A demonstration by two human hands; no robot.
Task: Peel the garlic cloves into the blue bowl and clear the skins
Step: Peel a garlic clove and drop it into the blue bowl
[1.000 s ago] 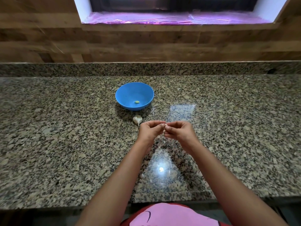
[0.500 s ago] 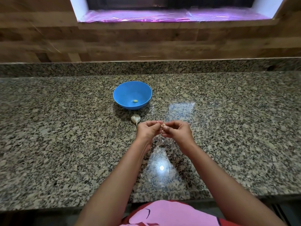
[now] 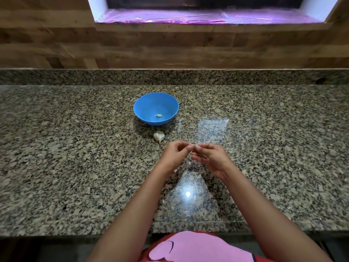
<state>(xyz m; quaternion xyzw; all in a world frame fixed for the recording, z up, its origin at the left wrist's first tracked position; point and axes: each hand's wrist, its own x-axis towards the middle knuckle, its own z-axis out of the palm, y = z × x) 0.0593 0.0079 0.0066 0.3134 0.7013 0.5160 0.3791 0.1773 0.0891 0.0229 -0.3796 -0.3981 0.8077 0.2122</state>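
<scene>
Just above the middle of the counter (image 3: 75,157), the left hand (image 3: 174,155) and right hand (image 3: 209,157) meet fingertip to fingertip, both pinching a small pale piece (image 3: 190,144) that is mostly hidden; whether it is clove or skin cannot be told. Just beyond the left hand, a partial garlic bulb (image 3: 159,136) lies on the stone. Behind it, toward the counter's back edge, the blue bowl (image 3: 143,103) holds one peeled clove (image 3: 158,115). A wooden wall (image 3: 170,46) rises behind the counter.
</scene>
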